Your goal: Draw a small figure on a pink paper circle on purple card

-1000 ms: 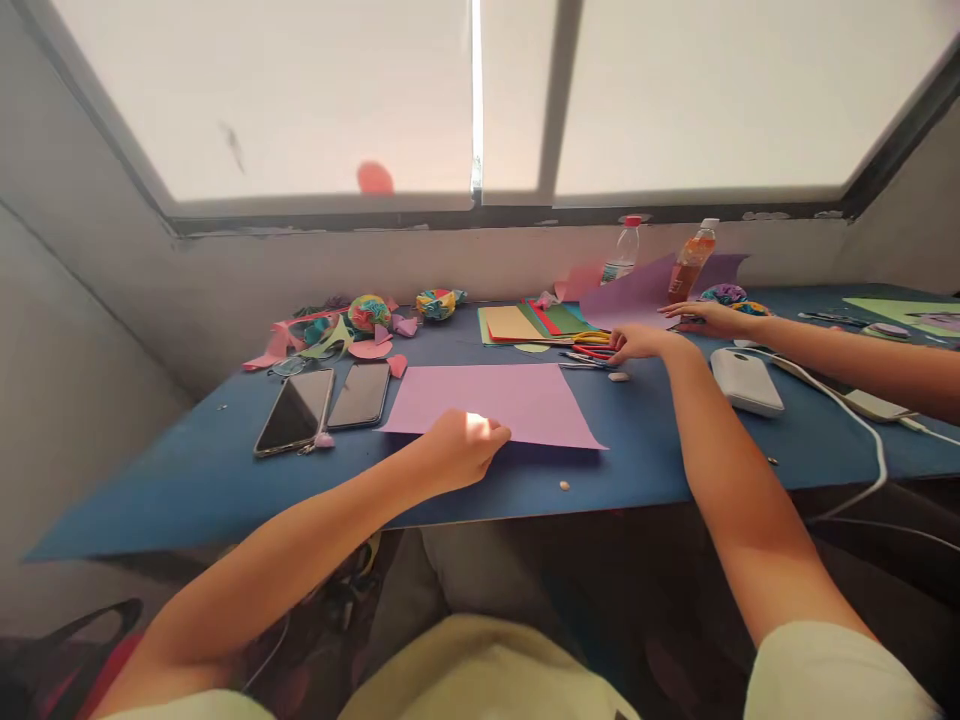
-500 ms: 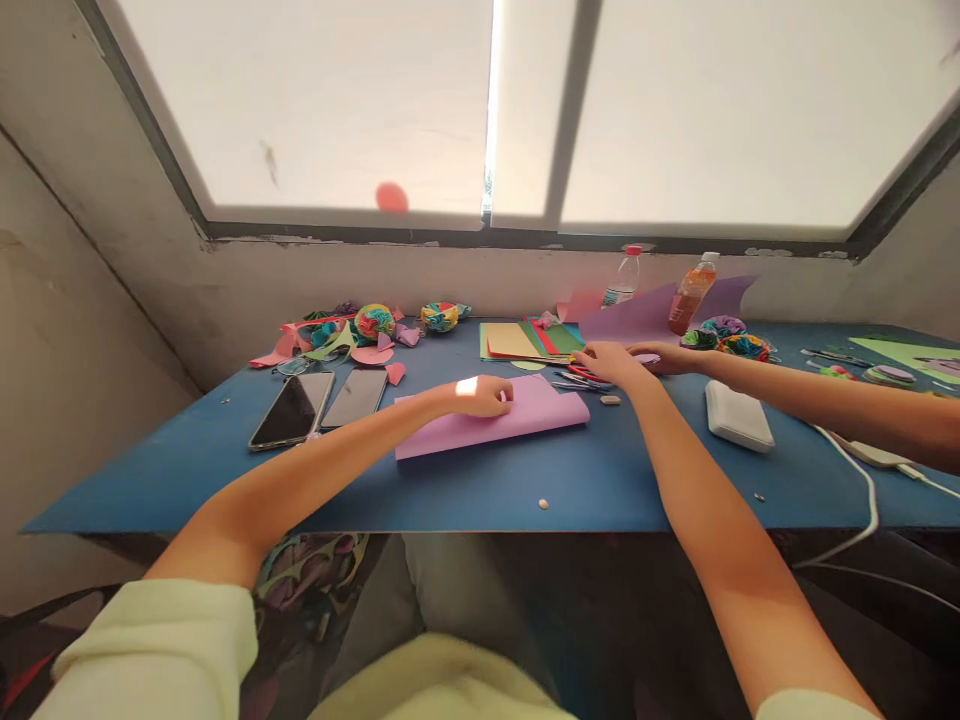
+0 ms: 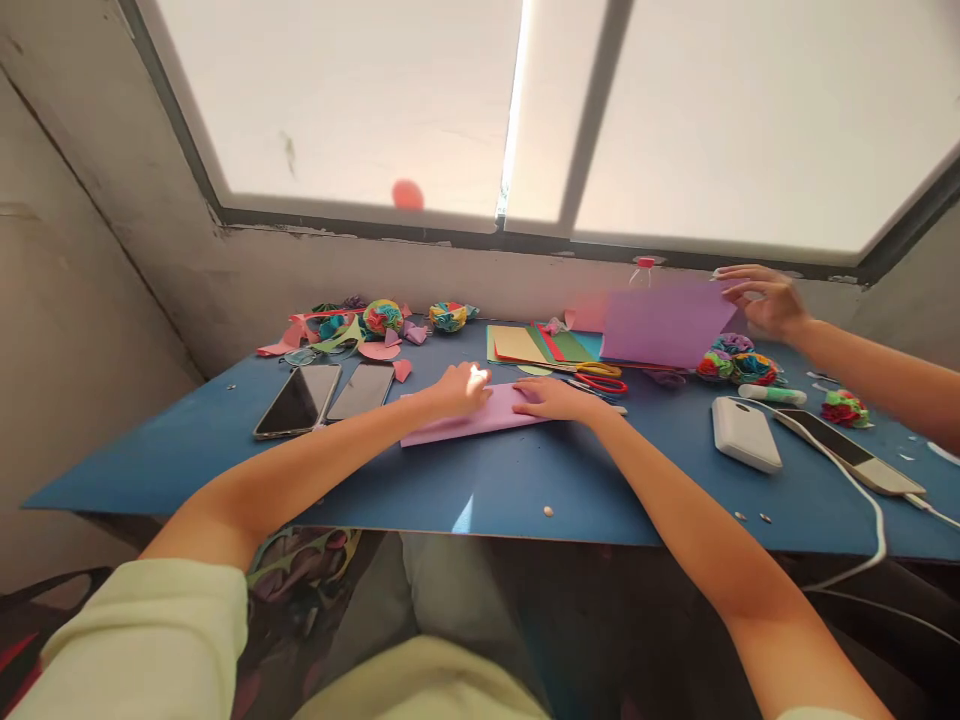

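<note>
Paper, lilac and apparently doubled over, lies as a narrow band on the blue table in front of you, near the middle of the work area. Your left hand is on its left part, fingers partly curled; blur at the fingertips, so you cannot tell whether they pinch the sheet or only press on it. Your right hand rests palm down over its right part, fingers extended and loosely spread, touching the paper without closing around it.

Just beyond your right hand you have scissors with yellow handles and a second pair with red handles. Behind these, a stack of coloured sheets shows cream, green and red edges. To your left, two phones lie side by side, a small pink scrap just beside the nearer-to-centre one. Farther back you see two multicoloured paper balls among cut pieces.

On your right, a co-worker's hand is raised at the corner of an upright purple sheet, which partly hides a red-capped bottle. Nearer you on that side: a white power bank and a glue stick.
</note>
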Demonstrator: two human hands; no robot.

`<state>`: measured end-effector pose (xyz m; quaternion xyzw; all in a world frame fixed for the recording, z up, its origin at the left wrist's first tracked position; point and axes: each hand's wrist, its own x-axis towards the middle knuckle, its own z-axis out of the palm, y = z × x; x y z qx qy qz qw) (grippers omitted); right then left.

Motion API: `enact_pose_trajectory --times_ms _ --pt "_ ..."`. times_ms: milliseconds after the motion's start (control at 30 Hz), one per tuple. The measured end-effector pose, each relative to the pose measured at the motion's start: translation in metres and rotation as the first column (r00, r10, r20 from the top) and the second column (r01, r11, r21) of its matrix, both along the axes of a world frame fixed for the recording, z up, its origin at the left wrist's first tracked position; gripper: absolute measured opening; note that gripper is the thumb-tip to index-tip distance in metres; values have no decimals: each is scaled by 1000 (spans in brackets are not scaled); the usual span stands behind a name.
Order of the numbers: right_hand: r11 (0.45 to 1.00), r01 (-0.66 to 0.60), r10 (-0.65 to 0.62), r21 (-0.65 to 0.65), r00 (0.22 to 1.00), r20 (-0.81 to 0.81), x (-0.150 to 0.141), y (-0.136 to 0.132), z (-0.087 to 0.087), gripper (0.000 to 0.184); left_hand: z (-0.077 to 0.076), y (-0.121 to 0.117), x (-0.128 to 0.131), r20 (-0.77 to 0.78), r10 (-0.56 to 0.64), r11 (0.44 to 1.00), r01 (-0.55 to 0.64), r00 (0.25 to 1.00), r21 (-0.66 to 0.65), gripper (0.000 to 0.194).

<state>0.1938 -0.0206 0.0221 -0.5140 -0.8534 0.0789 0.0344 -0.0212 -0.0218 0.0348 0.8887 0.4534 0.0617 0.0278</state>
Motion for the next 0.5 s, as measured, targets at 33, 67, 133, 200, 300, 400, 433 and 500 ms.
enact_pose_trajectory --times_ms 33,67,133,200,300,400,433,500 --pt "1000 2 -1 -5 1000 17 0 2 -1 61 -1 -9 1 -3 8 999 -8 1000 40 40" --pt "1000 7 -6 -2 1000 30 0 3 -3 62 -3 -19 1 -6 -5 997 5 1000 72 41" --pt "1000 15 -16 17 999 43 -2 6 -5 61 -10 -37 0 -19 -69 991 71 997 111 42" --pt "999 28 -31 44 998 46 -4 7 -5 57 -20 -50 -3 -65 -191 967 199 979 157 40" --pt "993 75 -80 88 996 46 -10 6 -5 51 -32 -52 -13 -132 -272 934 294 953 204 38" --pt "986 113 -120 122 992 49 -15 5 -4 48 -34 -40 -25 -189 -267 931 303 945 202 43" --pt "985 116 -123 130 991 50 -15 5 -4 48 -33 -35 -30 -199 -263 933 302 944 197 44" --pt "984 114 -122 137 991 54 -15 5 -4 48 -28 -27 -39 -219 -274 932 315 936 181 44"
